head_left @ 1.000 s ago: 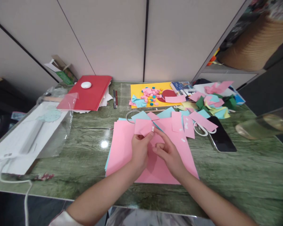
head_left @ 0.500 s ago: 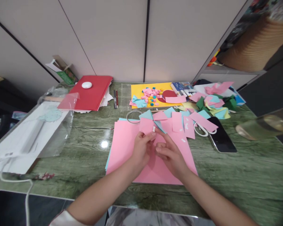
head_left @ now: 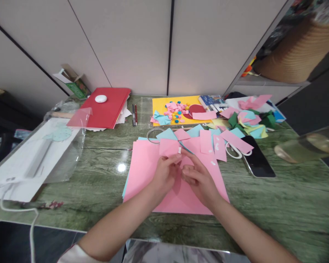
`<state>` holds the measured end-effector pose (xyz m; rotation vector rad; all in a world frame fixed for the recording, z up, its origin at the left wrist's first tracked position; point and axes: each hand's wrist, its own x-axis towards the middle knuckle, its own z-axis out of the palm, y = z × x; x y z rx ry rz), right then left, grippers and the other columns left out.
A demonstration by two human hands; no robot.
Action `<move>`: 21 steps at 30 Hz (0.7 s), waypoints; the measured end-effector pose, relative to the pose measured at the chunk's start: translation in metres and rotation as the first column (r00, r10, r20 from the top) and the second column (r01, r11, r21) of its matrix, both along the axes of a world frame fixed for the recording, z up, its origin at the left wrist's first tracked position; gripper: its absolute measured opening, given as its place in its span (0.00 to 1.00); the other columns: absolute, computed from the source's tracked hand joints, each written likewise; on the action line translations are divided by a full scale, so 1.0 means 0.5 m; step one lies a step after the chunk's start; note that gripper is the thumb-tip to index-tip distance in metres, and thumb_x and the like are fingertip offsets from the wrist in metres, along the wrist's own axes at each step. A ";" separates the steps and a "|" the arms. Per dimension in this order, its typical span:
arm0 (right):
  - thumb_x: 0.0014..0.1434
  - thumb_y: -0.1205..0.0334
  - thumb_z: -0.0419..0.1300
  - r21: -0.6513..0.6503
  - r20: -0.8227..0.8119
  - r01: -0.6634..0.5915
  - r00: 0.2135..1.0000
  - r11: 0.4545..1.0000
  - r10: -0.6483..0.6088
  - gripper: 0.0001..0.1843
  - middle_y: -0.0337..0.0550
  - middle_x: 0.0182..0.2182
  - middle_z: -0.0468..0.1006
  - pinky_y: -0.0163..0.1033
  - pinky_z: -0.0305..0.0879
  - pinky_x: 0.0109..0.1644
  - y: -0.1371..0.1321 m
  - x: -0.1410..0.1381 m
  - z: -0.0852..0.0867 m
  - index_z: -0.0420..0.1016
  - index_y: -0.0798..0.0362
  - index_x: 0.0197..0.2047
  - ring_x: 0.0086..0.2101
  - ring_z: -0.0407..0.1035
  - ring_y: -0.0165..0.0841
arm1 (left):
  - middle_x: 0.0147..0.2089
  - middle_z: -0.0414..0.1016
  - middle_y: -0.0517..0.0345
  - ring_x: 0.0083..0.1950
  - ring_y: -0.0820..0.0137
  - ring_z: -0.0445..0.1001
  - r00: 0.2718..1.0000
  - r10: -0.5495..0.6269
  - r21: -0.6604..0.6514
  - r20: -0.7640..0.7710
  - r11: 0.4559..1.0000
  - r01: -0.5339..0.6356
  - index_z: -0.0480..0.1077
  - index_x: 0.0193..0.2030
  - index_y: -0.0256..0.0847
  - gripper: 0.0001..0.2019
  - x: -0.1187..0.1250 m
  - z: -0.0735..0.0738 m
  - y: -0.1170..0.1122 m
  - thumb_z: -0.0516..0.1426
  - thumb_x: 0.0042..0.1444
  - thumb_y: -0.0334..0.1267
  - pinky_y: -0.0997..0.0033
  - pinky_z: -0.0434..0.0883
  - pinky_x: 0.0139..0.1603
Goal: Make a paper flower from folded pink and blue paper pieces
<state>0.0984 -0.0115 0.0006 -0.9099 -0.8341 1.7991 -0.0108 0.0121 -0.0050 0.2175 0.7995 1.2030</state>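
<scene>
"Why does the left hand pinch the pink square low?"

"That leaves its top bare, over the big sheet's far edge."

"And the white bit?"

"At its right edge, by the pointing finger of the right hand. The rest curl clear. I can't tell if that hand grips it."

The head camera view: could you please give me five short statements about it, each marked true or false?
1. The left hand holds a small pink paper. True.
2. The phone lies to the right of the large pink sheet. True.
3. The white oval object lies on the phone. False: it lies on the red paper.
4. The right hand grips the scissors. False: they lie apart from it, partly under a pink strip.
5. The left hand touches the red paper. False: they are well apart.
</scene>
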 end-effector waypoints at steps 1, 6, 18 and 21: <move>0.51 0.70 0.57 -0.002 0.000 0.002 1.000 1.000 -0.002 0.27 0.27 0.16 0.48 0.37 0.35 0.26 0.000 0.000 0.001 0.62 0.46 0.55 0.20 0.42 0.24 | 0.20 0.67 0.64 0.22 0.79 0.64 1.000 0.002 0.002 -0.001 1.000 -0.002 0.67 0.20 0.35 0.06 0.000 -0.001 0.000 0.63 0.39 0.28 0.75 0.60 0.26; 0.52 0.69 0.57 -0.001 -0.009 -0.002 1.000 1.000 0.002 0.26 0.27 0.16 0.48 0.37 0.35 0.26 -0.002 -0.002 0.007 0.62 0.46 0.54 0.20 0.42 0.24 | 0.20 0.66 0.65 0.23 0.78 0.65 0.993 0.092 -0.028 -0.078 0.995 -0.094 0.63 0.18 0.37 0.11 0.004 -0.004 0.000 0.64 0.36 0.28 0.75 0.60 0.25; 0.53 0.71 0.52 -0.146 -0.272 -0.080 0.962 0.986 0.037 0.20 0.26 0.13 0.47 0.34 0.39 0.24 -0.001 0.003 0.018 0.65 0.49 0.50 0.18 0.37 0.25 | 0.16 0.61 0.68 0.17 0.82 0.56 0.954 0.189 0.122 -0.231 0.979 -0.164 0.61 0.17 0.36 0.13 0.006 -0.021 0.005 0.65 0.36 0.32 0.77 0.55 0.20; 0.51 0.71 0.53 -0.208 -0.383 -0.089 0.924 0.974 0.003 0.17 0.27 0.13 0.45 0.33 0.41 0.23 0.002 0.007 0.017 0.68 0.50 0.45 0.17 0.35 0.25 | 0.15 0.60 0.69 0.17 0.81 0.58 0.951 0.204 0.110 -0.233 0.977 -0.182 0.59 0.16 0.37 0.15 0.009 -0.024 0.008 0.65 0.35 0.31 0.77 0.56 0.21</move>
